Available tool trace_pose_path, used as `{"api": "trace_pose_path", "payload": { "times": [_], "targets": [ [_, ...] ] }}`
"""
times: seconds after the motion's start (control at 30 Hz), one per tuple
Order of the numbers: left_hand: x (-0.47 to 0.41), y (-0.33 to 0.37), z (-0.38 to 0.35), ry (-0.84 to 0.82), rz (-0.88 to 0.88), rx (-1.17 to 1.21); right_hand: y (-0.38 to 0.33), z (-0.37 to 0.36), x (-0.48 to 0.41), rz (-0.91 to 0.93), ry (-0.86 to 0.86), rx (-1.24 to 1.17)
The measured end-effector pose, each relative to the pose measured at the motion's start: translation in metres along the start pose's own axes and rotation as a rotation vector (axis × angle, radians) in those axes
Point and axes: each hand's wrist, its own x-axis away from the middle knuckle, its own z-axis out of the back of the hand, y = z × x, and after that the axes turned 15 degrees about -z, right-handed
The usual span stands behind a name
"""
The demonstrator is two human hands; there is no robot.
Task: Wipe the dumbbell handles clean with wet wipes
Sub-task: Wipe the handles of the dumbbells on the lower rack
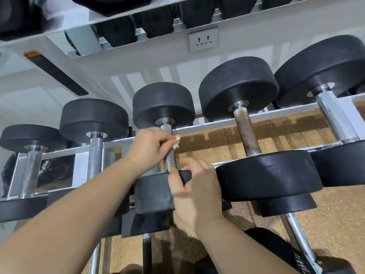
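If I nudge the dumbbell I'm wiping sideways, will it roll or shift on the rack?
Probably heavy: the middle dumbbell has thick, solid-looking black heads. Those heads are round, so it may roll along the rack rails if pushed; the right hand on its near head likely steadies it. The knurled handle should grip the wipe well.

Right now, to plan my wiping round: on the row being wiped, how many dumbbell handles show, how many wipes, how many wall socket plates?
Dumbbell handles on that row: 5
Wipes: 1
Wall socket plates: 1
Total: 7
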Motion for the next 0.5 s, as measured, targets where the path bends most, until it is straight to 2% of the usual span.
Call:
{"api": "trace_pose_path", "payload": {
  "times": [0.1,0.17,0.23,0.3,0.37,0.43,0.5],
  "targets": [
    [-0.018,-0.006,-0.001,0.073,0.038,-0.127,0.001,-0.001,0.001,0.008,0.002,-0.016],
    [-0.018,-0.007,0.002,0.098,0.058,-0.117,0.001,0.0,0.001,0.003,-0.004,-0.025],
    [-0.008,-0.005,0.006,0.044,0.064,0.03,0.001,0.0,0.001,0.006,-0.003,-0.022],
    [0.006,-0.004,0.013,-0.078,0.097,0.233,0.001,-0.001,0.001,0.016,0.003,-0.011],
    [0.019,-0.002,0.017,-0.149,0.144,0.334,0.001,-0.001,0.0,0.022,0.003,0.0],
    [0.025,-0.001,0.016,-0.083,0.184,0.305,0.001,0.0,0.0,0.02,-0.001,0.009],
    [0.019,-0.004,0.011,0.039,0.197,0.172,0.0,0.0,0.0,0.016,-0.009,0.02]
  ]
}}
